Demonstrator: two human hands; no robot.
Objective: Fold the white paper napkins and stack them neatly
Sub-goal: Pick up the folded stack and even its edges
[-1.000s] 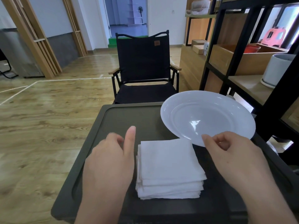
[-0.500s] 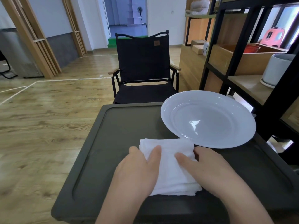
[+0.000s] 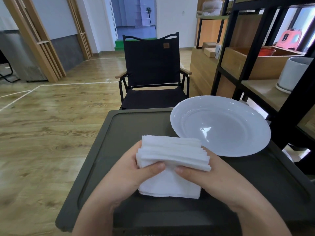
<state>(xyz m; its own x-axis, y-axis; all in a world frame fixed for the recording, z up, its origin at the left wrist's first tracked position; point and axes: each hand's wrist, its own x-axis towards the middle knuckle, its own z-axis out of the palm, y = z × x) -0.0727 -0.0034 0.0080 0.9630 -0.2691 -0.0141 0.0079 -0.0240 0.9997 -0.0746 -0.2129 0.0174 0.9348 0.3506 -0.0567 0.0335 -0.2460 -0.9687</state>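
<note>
A thick stack of white paper napkins (image 3: pixel 172 154) is tilted up on its near edge over the dark tray table (image 3: pixel 122 133), its layered far edges fanned toward me. My left hand (image 3: pixel 129 174) grips the stack's left side, thumb pressed on the front face. My right hand (image 3: pixel 211 178) grips the right side, thumb also on the front. The lower part of the stack (image 3: pixel 168 186) hangs between my palms, just above the table.
A large white plate (image 3: pixel 221 126) sits on the table's far right corner, close behind the napkins. A black folding chair (image 3: pixel 151 72) stands beyond the table. A black-framed wooden shelf (image 3: pixel 255 68) with a white pot (image 3: pixel 293 74) runs along the right.
Both hands closed in from either side onto the flat stack, then gripped it and tipped it up off the table.
</note>
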